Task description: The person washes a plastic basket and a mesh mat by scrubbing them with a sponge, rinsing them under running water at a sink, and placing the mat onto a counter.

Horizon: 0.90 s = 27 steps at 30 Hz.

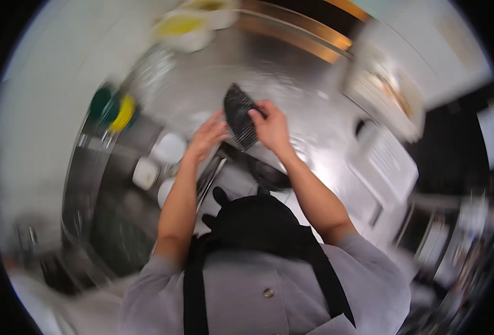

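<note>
My right hand (271,127) is closed on a black, ribbed, thin-walled piece (240,116), which it holds tilted above the wet steel counter (316,120). The thumb lies across its near face, and motion blur hides its exact kind. Just left of it is my left hand (206,135), fingers stretched towards its lower edge. Whether those fingertips touch it, I cannot make out. Below my hands, at the counter's front, sits a dark rounded object (269,174), partly covered by my arm and apron.
On the left is a steel sink (121,223) with white dishes (169,148) at its edge. Green and yellow items (113,109) stand behind it. White containers with yellow contents (184,25) are at the back. A white basket (389,92) and white tray (389,159) lie right.
</note>
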Tool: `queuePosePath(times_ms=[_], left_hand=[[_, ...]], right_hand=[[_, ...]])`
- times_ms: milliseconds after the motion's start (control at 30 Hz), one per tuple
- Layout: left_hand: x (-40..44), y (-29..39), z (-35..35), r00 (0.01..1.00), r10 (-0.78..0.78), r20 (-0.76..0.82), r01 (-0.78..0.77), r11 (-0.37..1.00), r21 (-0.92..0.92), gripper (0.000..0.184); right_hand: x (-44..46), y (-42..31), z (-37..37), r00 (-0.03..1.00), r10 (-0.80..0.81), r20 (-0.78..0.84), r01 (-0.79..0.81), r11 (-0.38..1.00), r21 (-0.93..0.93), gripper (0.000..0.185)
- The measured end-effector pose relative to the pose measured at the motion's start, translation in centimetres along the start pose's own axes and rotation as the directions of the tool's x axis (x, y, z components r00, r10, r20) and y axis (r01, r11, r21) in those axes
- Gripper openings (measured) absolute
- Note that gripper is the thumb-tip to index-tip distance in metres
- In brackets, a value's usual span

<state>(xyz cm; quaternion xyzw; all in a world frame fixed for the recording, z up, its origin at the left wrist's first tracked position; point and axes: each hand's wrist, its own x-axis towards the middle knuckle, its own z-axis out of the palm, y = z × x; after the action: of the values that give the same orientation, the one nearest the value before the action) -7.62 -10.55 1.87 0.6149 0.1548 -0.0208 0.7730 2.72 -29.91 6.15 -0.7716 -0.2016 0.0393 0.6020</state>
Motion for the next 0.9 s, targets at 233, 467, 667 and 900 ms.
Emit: queuePosePath(times_ms=[233, 467, 667, 900], left_hand=[[-11.6, -1.2, -11.7, 0.896, 0.103, -0.431, -0.401, 0.601, -0.691, 0.036], [-20.6, -2.5, -23.6, 0.585, -0.080, -0.807, -0.562, 0.677, -0.475, 0.039], [-22.4, -2.3, -25.5, 0.467, -0.054, -0.883, -0.411, 0.870, -0.271, 0.042], [-24.8, -7.2, -22.7, 0.367, -0.204, -0.908, -0.199, 0.936, -0.291, 0.035]], right_hand=[[-0.8, -7.8, 20.4, 0.769, 0.110, 0.630, -0.321, 0.918, 0.232, 0.017], [-4.4, -8.0, 37.4, 0.706, -0.049, 0.707, 0.050, 0.999, 0.019, 0.023], [6.0, -20.3, 42.3, 0.803, -0.528, 0.277, 0.505, 0.849, 0.154, 0.018], [16.1, -21.3, 53.1, 0.477, -0.341, 0.810, 0.796, 0.558, -0.233, 0.028]])
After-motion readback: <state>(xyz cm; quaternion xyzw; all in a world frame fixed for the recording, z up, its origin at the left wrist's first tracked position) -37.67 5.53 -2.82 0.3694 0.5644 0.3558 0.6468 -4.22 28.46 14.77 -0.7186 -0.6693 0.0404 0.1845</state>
